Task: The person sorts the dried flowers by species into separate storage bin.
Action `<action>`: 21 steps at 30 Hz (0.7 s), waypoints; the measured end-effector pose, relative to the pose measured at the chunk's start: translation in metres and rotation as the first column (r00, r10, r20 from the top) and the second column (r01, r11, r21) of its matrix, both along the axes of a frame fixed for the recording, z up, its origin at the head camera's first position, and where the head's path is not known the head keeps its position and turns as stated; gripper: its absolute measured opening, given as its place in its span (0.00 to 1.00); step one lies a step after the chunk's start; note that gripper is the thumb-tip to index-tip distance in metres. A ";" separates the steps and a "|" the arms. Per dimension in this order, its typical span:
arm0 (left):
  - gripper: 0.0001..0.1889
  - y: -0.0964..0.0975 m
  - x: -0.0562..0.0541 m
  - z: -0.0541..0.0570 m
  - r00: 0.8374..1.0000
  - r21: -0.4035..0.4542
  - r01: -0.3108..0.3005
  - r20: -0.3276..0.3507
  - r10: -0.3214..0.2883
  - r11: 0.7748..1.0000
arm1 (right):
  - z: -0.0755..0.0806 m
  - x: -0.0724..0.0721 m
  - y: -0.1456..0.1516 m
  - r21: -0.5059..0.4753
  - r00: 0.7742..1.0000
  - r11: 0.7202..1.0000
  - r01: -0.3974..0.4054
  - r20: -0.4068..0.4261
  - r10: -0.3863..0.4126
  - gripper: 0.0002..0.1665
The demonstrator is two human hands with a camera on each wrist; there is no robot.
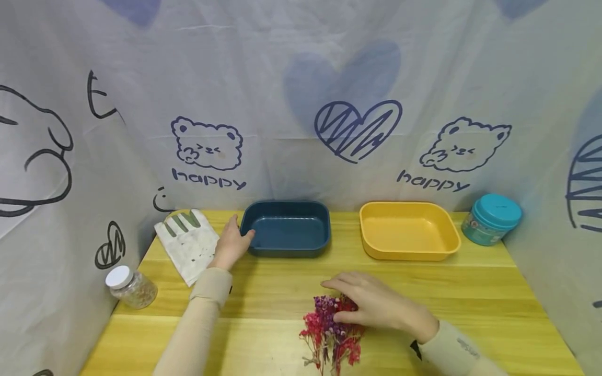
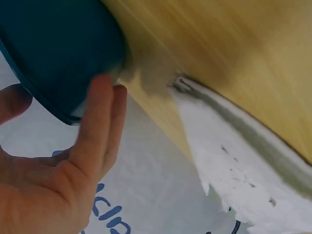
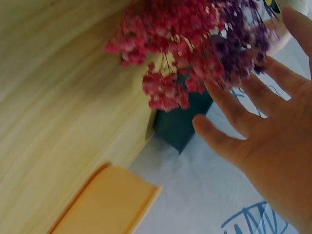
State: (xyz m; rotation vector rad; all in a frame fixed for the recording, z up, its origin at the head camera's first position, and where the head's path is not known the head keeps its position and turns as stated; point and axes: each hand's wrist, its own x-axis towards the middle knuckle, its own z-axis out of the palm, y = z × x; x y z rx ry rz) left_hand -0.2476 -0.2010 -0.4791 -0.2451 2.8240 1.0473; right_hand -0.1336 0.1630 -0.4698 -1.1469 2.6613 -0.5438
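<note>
Dried flowers (image 1: 324, 318) in pink, red and purple lie in a bunch at the front middle of the table. My right hand (image 1: 369, 300) is over their right side, fingers spread; in the right wrist view the fingertips (image 3: 204, 124) are beside the blossoms and do not close round them. At the left end of a dark blue tray (image 1: 287, 250) is my left hand (image 1: 232, 244). Its thumb reaches the tray's rim, and the fingers (image 2: 95, 126) extend fairly straight along the outer wall. Whether they press on the wall is unclear.
Left of the blue tray lies a white glove or cloth (image 1: 188, 248) with green stripes. A clear jar (image 1: 136, 292) with a white lid stands at the left edge. A yellow tray (image 1: 409, 255) and a turquoise-lidded tub (image 1: 489, 222) stand at the back right. Printed fabric walls (image 1: 282, 156) enclose the table.
</note>
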 end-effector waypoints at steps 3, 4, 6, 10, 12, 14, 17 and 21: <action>0.41 -0.002 0.000 0.000 1.000 0.025 -0.005 0.015 0.005 1.000 | -0.005 0.000 -0.005 0.027 1.000 0.999 -0.022 -0.011 0.022 0.38; 0.41 -0.003 0.000 -0.001 1.000 0.030 -0.006 0.018 0.006 1.000 | -0.007 0.000 -0.006 0.030 1.000 0.999 -0.028 -0.011 0.028 0.38; 0.41 -0.004 -0.001 -0.002 1.000 0.037 -0.009 0.020 0.008 0.999 | -0.010 -0.001 -0.008 0.029 0.999 0.999 -0.035 -0.005 0.035 0.37; 0.40 -0.004 -0.001 -0.004 1.000 0.047 -0.015 0.017 0.015 0.999 | -0.013 -0.001 -0.012 0.005 0.999 0.999 -0.044 0.032 0.043 0.32; 0.40 -0.004 -0.001 -0.005 1.000 0.054 -0.018 0.017 0.017 0.998 | -0.014 -0.001 -0.013 -0.016 0.998 0.999 -0.046 0.048 0.047 0.29; 0.39 -0.004 0.000 -0.006 1.000 0.059 -0.020 0.017 0.019 0.998 | -0.015 -0.002 -0.014 -0.037 0.997 0.998 -0.044 0.060 0.046 0.27; 0.39 -0.004 0.000 -0.006 1.000 0.063 -0.023 0.017 0.022 0.998 | -0.014 -0.003 -0.015 -0.077 0.996 0.996 -0.034 0.083 0.041 0.26; 0.39 -0.004 0.000 -0.006 1.000 0.069 -0.025 0.014 0.024 0.997 | -0.009 -0.004 -0.015 -0.130 0.994 0.991 -0.024 0.099 0.037 0.25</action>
